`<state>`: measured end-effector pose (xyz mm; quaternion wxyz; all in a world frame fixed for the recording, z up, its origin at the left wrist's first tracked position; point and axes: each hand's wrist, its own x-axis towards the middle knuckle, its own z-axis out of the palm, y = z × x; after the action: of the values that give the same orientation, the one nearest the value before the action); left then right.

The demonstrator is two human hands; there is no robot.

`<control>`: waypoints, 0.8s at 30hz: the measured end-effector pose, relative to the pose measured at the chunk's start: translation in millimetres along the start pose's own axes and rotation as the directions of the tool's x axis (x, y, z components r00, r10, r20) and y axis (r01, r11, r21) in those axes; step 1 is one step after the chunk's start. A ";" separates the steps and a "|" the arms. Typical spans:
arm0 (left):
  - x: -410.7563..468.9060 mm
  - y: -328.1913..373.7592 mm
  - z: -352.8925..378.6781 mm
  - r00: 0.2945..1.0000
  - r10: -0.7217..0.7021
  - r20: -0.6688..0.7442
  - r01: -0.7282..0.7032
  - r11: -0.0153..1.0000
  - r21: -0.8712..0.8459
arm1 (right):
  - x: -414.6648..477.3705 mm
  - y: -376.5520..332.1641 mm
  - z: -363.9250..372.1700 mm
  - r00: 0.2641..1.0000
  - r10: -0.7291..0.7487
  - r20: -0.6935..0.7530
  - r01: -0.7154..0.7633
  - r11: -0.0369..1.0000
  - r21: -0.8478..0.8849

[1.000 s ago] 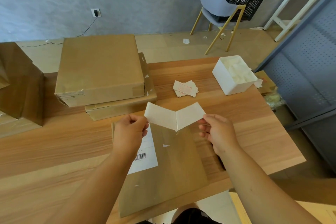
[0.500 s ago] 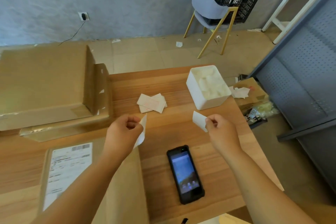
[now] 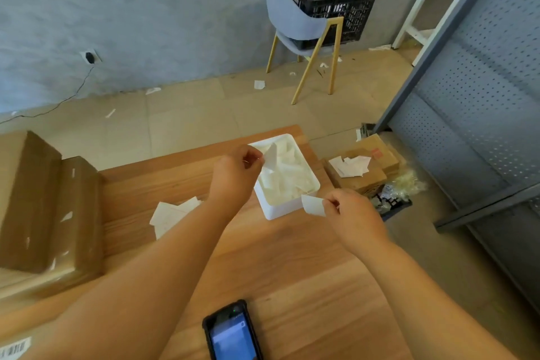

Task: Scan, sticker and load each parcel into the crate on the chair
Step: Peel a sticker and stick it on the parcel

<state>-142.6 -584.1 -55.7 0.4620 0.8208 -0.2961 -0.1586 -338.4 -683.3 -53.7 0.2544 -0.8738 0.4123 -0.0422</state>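
Note:
My left hand (image 3: 235,175) pinches a white paper piece (image 3: 271,155) over the white bin (image 3: 271,210) full of paper scraps. To the right of the bin's near corner, my right hand (image 3: 352,213) pinches another white paper piece, probably the sticker (image 3: 313,205). A black handheld scanner (image 3: 232,333) lies screen up on the wooden table (image 3: 292,266) near its front edge. The black crate (image 3: 330,6) stands on the blue chair (image 3: 295,26) by the far wall. A parcel's barcode label (image 3: 14,349) shows at the bottom left corner.
Stacked cardboard boxes (image 3: 43,213) fill the table's left side. Loose stickers (image 3: 172,215) lie on the table beside my left forearm. Cardboard boxes with paper slips (image 3: 362,169) and a plastic bag sit on the floor at the right, in front of a grey metal rack (image 3: 482,126).
The folded paper came apart into two pieces, one in each hand. My view swung right and both hands moved to the white bin, the left one over it.

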 end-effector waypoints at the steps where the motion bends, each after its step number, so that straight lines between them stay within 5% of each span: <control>1: 9.3 0.3 6.2 1.000 0.016 -0.020 -0.016 1.000 0.006 | 3.0 3.6 -1.3 1.000 -0.002 -0.005 0.002 1.000 0.008; 12: 39.8 -31.9 25.5 0.993 -0.110 0.036 0.094 0.947 0.308 | 13.4 27.2 4.2 1.000 0.015 0.024 -0.016 0.999 0.038; 24: -86.5 -38.2 -43.4 0.954 -0.234 0.189 0.224 0.972 0.076 | -32.5 -20.9 16.2 0.979 -0.088 0.186 -0.008 0.887 0.462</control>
<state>-173.5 -485.3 -66.7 0.3869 0.8419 -0.2473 -0.2836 -340.5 -641.5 -53.3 0.4940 -0.7965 0.3443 -0.0551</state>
